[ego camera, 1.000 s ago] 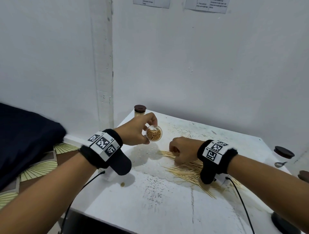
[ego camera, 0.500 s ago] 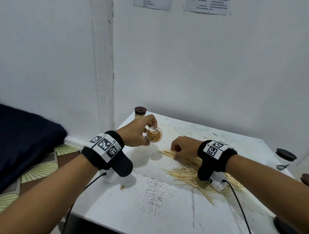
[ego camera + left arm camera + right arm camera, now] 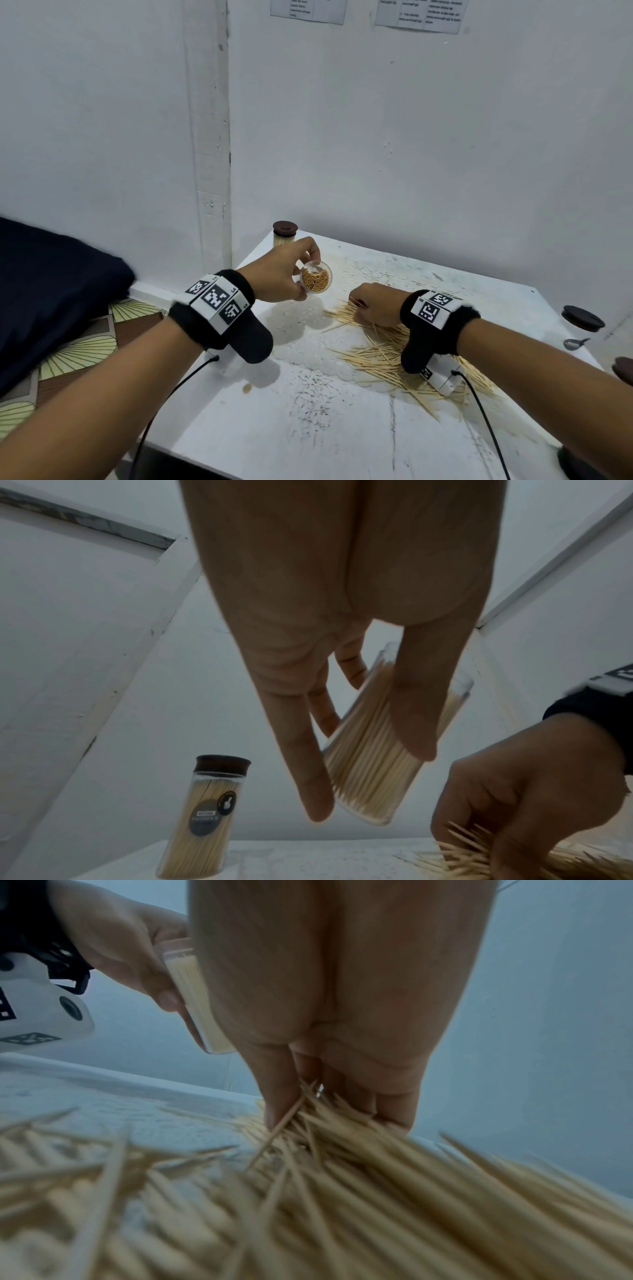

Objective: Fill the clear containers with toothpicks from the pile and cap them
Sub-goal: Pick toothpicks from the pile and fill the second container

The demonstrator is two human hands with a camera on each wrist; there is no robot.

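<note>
- Holding an open clear container (image 3: 315, 281) off the table, the left hand (image 3: 278, 274) has thumb and fingers curled round its wall, mouth tipped toward the person; it looks nearly full of toothpicks
- Digging into the pile of toothpicks (image 3: 387, 353), the right hand (image 3: 373, 304) has its fingers curled down, pinching a small bunch at the pile's 11 o'clock edge
- At the table's 11 o'clock corner stands a capped container (image 3: 284, 233), full and dark-lidded, so one looks finished
- Out at 3 o'clock sits a dark-lidded jar (image 3: 582, 320); its contents cannot be made out
- By my reckoning this container wants a last pinch or two, then a cap; plenty of loose toothpicks remain on the white table (image 3: 308, 428)
</note>
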